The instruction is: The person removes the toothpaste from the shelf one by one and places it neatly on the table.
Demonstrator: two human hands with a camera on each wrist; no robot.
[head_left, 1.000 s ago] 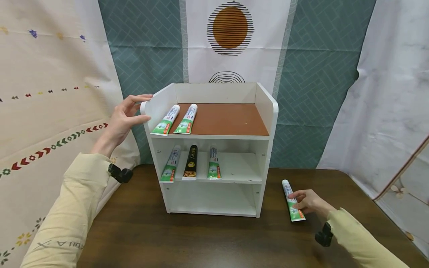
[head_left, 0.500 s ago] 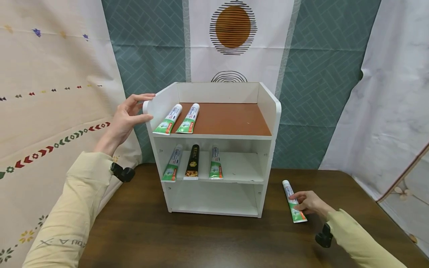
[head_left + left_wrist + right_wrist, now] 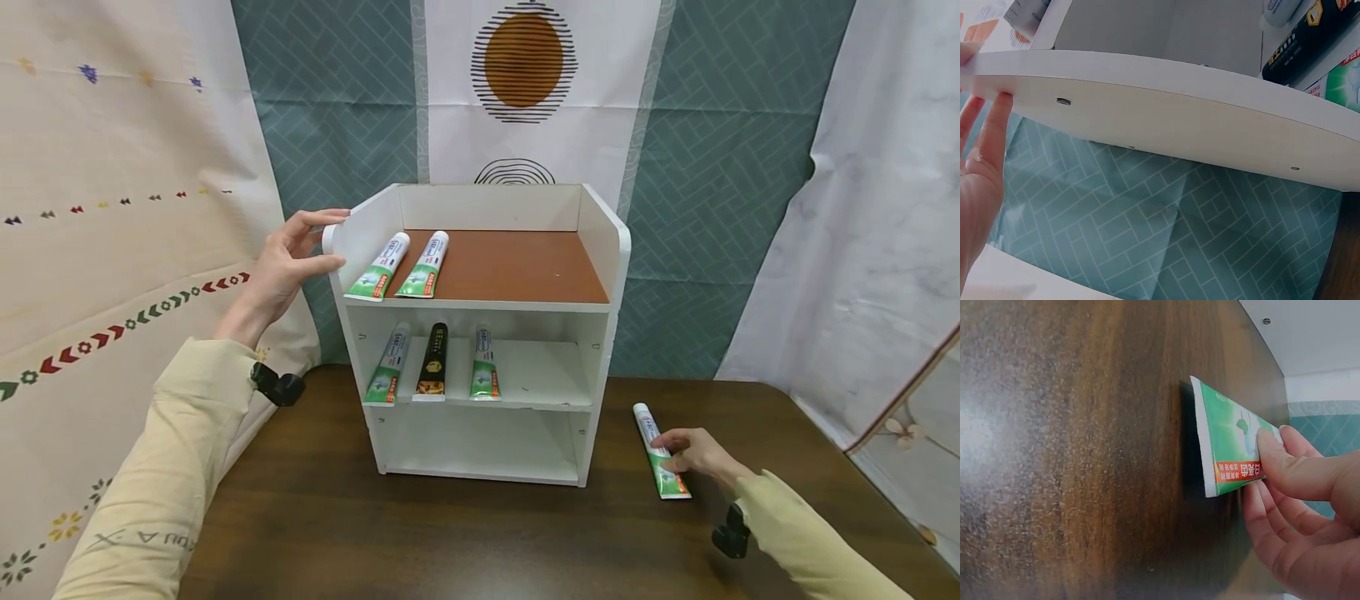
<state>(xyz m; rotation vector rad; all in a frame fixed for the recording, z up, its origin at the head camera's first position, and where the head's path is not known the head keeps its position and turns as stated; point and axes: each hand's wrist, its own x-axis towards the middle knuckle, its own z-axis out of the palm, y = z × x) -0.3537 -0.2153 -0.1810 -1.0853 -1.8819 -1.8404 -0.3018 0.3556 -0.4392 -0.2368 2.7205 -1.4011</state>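
My left hand grips the upper left side panel of a small white shelf unit. In the left wrist view, the thumb and fingers lie on opposite faces of the panel. To the right of the unit, my right hand pinches a green and white toothpaste tube by its middle. The tube lies along the dark table, cap end away from me. The right wrist view shows the thumb on the printed face of the tube, with fingers below; its cap end is hidden there.
Two green and white toothpaste tubes lie on the brown top shelf, at its left. The middle shelf bears a black tube between two green and white tubes. Patterned cloths hang behind and beside the table.
The head view has turned slightly, so the scene lies a little further right. Both hands keep their hold, and the toothpaste tube has hardly moved.
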